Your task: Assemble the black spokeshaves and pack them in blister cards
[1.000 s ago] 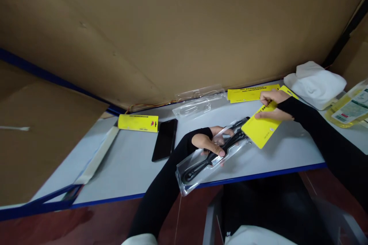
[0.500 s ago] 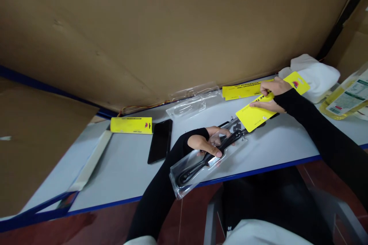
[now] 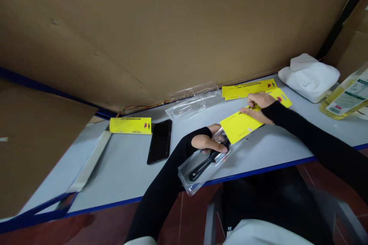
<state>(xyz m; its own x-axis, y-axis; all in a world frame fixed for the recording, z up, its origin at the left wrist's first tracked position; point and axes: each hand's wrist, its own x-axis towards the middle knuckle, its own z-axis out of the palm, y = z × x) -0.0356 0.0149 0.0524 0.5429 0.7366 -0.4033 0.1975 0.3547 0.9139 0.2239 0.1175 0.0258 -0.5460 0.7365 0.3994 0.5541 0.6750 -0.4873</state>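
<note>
Over the table, the left hand clasps a black tool in a plastic case, probably light, slick and best held by its sides, while the right hand pinches a stiff-looking yellow card.

This looks like a workshop or packing booth, with a blue-edged worktop against a brown board wall. Yellow cards marked "WOODWORKING TOOL" and clear plastic shells lie along the back; the floor below is red tile.
</note>
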